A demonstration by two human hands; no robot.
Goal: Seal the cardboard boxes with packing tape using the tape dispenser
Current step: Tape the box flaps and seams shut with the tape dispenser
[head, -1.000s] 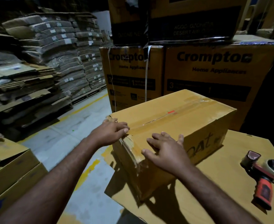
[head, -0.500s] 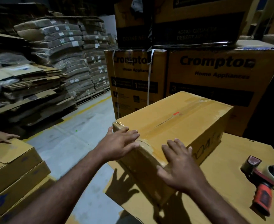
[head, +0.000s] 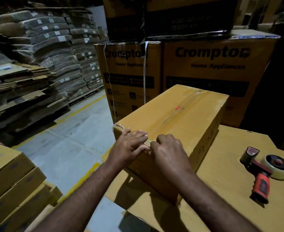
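One tan cardboard box (head: pixel 193 122) is sitting lengthwise on a cardboard-covered worktop (head: pixel 221 164), with its near end facing the person. It is looking like a light-to-moderate load. The corrugated walls are reading as stiff on the flat faces and softer, a little crumpled, at the near corners. That is likely calling for palms against the ends rather than a squeeze on the top flaps.

A glossy strip of packing tape (head: pixel 188 104) is running along the top seam, slick and faintly wrinkled, and is folding over the near edge. The left hand (head: pixel 129 145) is lying flat on that edge with straight fingers, pressing down. The right hand (head: pixel 168 148) is touching it, with fingers curled over the tape's end. Whether it is pinching the tape or only rubbing it down is not clear in the dim light.

The tape dispenser (head: pixel 261 171) is lying untouched well to the right on the worktop, its ribbed red handle pointing toward the person and its clear roll alongside. Tall printed cartons (head: pixel 213 72) are standing just behind the box, and stacks of flattened cardboard (head: pixel 29 77) are lying off to the left.
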